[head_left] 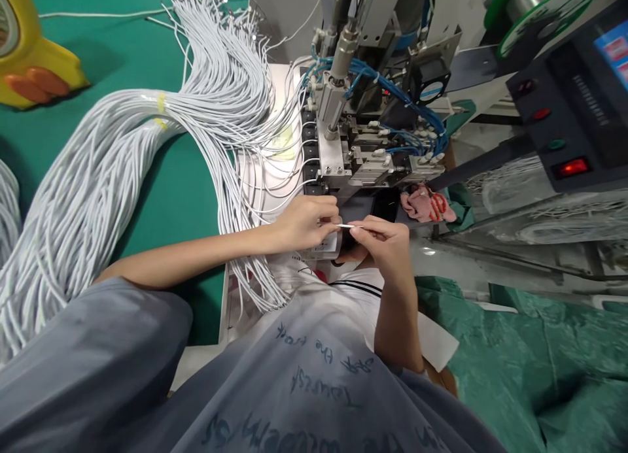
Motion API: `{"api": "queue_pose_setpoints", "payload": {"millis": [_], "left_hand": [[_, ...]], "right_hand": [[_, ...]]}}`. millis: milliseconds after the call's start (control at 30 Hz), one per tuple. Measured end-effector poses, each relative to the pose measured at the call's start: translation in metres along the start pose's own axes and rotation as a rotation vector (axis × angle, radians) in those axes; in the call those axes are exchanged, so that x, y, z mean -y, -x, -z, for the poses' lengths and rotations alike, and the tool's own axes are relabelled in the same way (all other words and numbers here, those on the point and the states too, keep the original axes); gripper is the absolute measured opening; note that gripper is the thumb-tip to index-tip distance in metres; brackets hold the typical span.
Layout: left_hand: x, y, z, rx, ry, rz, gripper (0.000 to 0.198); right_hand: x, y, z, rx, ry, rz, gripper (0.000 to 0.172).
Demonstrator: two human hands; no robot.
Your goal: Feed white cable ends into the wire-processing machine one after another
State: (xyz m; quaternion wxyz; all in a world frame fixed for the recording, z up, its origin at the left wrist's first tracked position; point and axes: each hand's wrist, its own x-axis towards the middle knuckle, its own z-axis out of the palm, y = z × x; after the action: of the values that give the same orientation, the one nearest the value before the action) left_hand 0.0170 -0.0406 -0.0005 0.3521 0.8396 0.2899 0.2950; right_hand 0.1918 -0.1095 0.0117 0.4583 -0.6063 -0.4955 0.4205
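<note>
Tied cable bundle: one, left of machine
Left hand: pinching white cable
White cable: one, machine's near side, long axis left-to-right
Right hand: pinching it too
Spool: one, right of machine
</note>
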Motion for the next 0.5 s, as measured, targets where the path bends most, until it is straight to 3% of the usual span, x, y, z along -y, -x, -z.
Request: {"api": "queue_pose_setpoints", "payload": {"millis": [167,300,400,500], "left_hand": [[-0.004,0.002,-0.005,0.022,0.167,0.114,0.018],[-0.003,0.001,-0.006,0.053,0.216,0.117,0.021],[0.003,-0.002,-0.002,0.025,-0.023,-0.043,0.017],[0.011,-0.003,0.001,-0.029,-0.391,-0.31,0.02]], "right_hand": [[-0.012,0.003,-0.016,-0.12,-0.061,0.054,0.011],[-0.019,0.006,-0.029,-0.186,-0.137,0.087,0.018],[-0.012,0.005,-0.024,-0.232,0.099,0.152,0.018],[-0.003,0.002,-0.015,-0.161,0.298,0.182,0.021]]}}
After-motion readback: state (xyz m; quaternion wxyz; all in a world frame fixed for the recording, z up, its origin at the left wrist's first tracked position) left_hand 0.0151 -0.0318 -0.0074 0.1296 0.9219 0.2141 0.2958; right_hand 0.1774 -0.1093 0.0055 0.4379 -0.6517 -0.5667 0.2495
